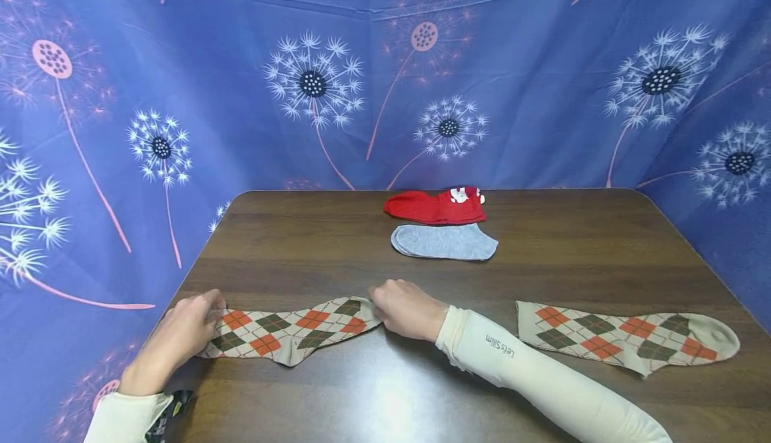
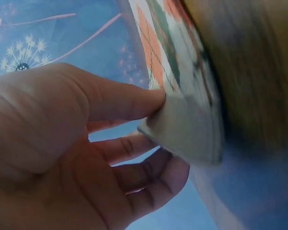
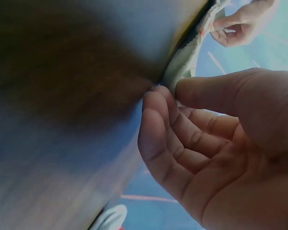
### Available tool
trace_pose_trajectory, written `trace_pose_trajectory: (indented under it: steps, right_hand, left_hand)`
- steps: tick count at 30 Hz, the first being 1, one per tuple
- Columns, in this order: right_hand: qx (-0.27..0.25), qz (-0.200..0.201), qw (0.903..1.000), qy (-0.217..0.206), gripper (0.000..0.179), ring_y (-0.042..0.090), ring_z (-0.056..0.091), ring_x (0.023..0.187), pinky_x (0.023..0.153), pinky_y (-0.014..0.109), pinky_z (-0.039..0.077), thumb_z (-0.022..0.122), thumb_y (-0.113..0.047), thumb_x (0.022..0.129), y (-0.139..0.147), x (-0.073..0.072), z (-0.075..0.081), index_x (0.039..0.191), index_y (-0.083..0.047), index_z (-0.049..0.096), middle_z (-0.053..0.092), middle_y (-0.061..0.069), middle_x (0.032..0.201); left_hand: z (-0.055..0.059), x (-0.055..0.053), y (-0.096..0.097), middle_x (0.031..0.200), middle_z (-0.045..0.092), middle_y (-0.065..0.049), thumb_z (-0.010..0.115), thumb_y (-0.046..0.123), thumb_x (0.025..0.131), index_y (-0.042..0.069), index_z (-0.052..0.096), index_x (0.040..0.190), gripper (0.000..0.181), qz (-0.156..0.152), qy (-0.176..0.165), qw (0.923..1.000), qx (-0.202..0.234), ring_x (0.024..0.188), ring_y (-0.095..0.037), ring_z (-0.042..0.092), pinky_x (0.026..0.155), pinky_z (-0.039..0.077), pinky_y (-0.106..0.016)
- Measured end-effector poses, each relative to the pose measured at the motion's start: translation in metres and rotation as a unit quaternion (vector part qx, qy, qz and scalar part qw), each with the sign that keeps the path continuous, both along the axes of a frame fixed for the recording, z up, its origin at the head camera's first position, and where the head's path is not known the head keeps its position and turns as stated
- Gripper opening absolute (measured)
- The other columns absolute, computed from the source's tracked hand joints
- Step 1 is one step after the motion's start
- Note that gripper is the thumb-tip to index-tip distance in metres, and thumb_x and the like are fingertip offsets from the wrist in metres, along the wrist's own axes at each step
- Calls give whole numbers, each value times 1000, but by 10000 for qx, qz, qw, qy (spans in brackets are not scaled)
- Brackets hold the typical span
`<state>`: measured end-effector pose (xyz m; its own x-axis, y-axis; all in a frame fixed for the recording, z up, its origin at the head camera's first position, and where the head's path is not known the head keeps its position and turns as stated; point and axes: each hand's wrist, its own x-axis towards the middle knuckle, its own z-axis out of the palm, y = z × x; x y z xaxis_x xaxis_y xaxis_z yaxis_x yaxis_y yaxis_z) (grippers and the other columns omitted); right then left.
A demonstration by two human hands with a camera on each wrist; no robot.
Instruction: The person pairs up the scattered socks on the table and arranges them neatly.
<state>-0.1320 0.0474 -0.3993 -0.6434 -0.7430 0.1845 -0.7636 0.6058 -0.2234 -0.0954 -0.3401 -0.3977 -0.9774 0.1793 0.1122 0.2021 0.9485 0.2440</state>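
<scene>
A beige argyle sock (image 1: 289,329) with orange and olive diamonds lies stretched lengthwise on the left part of the table, heel toward the near side. My left hand (image 1: 183,332) pinches its cuff (image 2: 189,127) between thumb and fingers, as the left wrist view shows. At the other end, my right hand (image 1: 409,309) pinches the tip of the toe (image 3: 181,64); the hand hides that tip in the head view. A matching argyle sock (image 1: 626,336) lies flat on the right, toe pointing right, beyond my right forearm and untouched.
Red socks (image 1: 430,209) with a white figure lie at the table's far side. Light grey-blue ankle socks (image 1: 446,241) lie just in front of them. A blue dandelion-print cloth (image 1: 241,61) hangs behind the brown wooden table (image 1: 289,235) and along its sides.
</scene>
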Motion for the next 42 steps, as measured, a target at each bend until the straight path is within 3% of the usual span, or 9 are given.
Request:
trace_pose_trajectory:
  steps: [5,13,21,26,35,42]
  right_hand:
    - [-227,11,9997,-106,19,18,63,58,52,35,49,65,5,80,21,2,1,74,-11,58,58,-2,62]
    - [-326,-424,9979,-367,12,7,57,61,55,28,48,69,3,85,52,7,3,81,-8,67,63,-3,68]
    - [-713,-674,9951,-113,21,4,47,60,56,25,45,70,2,85,84,12,10,73,-14,61,50,-12,62]
    - [-831,-887,9925,-116,24,3,42,59,57,23,43,70,2,85,104,13,15,71,-16,60,45,-14,61]
    - [-791,-1186,9896,-181,27,3,37,58,56,22,39,71,3,84,135,17,29,70,-16,58,37,-14,60]
    - [-854,-1186,9891,-171,27,1,35,57,54,22,38,71,6,82,156,16,36,69,-15,59,39,-14,60]
  left_hand:
    - [0,0,10,71,58,2,68,-4,83,11,61,84,17,-169,13,9997,197,63,-18,51,55,41,-41]
    - [4,-5,32,72,59,1,69,-8,82,9,62,89,19,-536,98,9970,547,55,-11,40,49,34,-29]
    - [8,-11,57,82,69,-3,71,-9,81,11,62,86,23,-1028,192,9921,697,67,-11,55,57,45,-32]
    - [12,-12,74,83,68,0,70,-10,83,12,63,87,23,-1249,52,9886,839,64,-7,50,55,43,-27]
    - [20,-16,103,87,67,0,73,-10,82,11,62,89,24,-1658,110,9827,820,68,-5,52,56,45,-25]
    - [22,-22,125,83,65,2,73,-11,81,10,62,88,24,-1976,320,9765,795,72,-8,57,61,49,-28]
